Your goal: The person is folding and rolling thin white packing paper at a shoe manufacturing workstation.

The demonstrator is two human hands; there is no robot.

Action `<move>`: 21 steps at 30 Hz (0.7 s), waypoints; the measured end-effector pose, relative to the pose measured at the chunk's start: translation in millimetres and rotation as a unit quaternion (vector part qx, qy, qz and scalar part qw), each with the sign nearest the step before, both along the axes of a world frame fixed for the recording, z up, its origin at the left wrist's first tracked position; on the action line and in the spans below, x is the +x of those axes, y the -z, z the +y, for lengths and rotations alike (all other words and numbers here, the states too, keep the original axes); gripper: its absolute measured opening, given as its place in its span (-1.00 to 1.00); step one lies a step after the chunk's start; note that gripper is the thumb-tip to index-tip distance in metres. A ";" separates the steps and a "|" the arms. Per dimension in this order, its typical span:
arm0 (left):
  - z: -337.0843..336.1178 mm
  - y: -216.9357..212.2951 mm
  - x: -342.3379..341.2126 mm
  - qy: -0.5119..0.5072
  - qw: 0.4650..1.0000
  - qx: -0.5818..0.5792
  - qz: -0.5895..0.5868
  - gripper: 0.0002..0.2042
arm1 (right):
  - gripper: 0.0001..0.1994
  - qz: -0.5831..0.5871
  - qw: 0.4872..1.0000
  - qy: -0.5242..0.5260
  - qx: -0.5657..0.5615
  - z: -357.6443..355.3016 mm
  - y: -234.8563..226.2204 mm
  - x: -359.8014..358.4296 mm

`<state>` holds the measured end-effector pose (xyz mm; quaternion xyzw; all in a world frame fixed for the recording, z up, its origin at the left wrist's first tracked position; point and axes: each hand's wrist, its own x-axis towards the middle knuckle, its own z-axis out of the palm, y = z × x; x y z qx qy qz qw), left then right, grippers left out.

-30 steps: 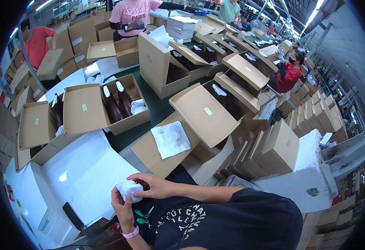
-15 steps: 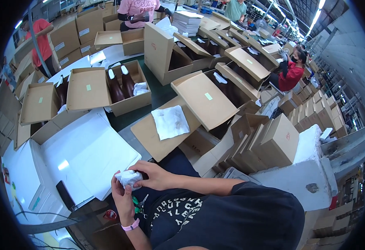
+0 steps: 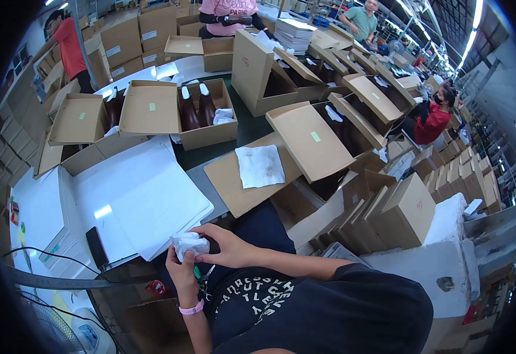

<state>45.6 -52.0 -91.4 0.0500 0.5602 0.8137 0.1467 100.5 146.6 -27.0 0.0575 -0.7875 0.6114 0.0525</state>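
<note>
Near left: my flat white paper stack [image 3: 134, 194] lies low, easy to pass over.
Far: open brown cardboard boxes [image 3: 205, 115] block my reach.
Right: stacked closed cartons [image 3: 405, 209] wall me in.

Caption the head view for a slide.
Both hands, left hand and right hand, crumple white tissue paper beside open cardboard shoe boxes.

The crumpled white paper wad [image 3: 188, 243] is mostly buried between the left hand [image 3: 181, 272] and the right hand [image 3: 225, 248], so can't tell if anything's wrapped inside. Left palm is hidden too, only its back shows. The dark boots [image 3: 196, 109] in the far open box [image 3: 208, 127] are cut off by the box wall, only the shafts show. The small red thing [image 3: 155, 287] near the left wrist is too small to make out. The white fan [image 3: 51, 330] at near left runs off the edge.
</note>
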 end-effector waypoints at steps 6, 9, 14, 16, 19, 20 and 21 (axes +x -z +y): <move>8.3 -12.1 -4.1 -0.027 0.998 -0.044 0.040 -0.26 | -0.26 -0.017 1.000 -0.022 -0.007 9.8 4.4 -12.5; 9.0 0.3 -8.0 -0.037 0.996 -0.068 0.039 -0.26 | -0.30 -0.031 0.999 -0.025 -0.011 12.7 4.0 -15.2; 22.6 -6.4 -20.2 0.018 0.995 -0.095 0.019 -0.30 | -0.34 -0.060 0.998 0.014 -0.026 20.5 24.6 -15.1; 25.9 -4.9 -23.8 0.042 0.993 -0.114 0.006 -0.32 | -0.29 -0.036 0.998 0.050 -0.034 24.0 35.5 -14.3; 27.3 9.8 -29.2 0.084 0.979 -0.183 0.034 -0.30 | -0.29 -0.059 0.997 0.045 -0.032 33.6 40.6 -17.0; 26.8 12.8 -30.3 0.084 0.979 -0.184 0.031 -0.30 | -0.29 -0.062 0.997 0.044 -0.033 34.7 40.9 -18.5; 26.0 15.8 -31.2 0.079 0.987 -0.140 0.026 -0.31 | -0.29 -0.067 0.996 0.045 -0.041 35.0 41.2 -20.1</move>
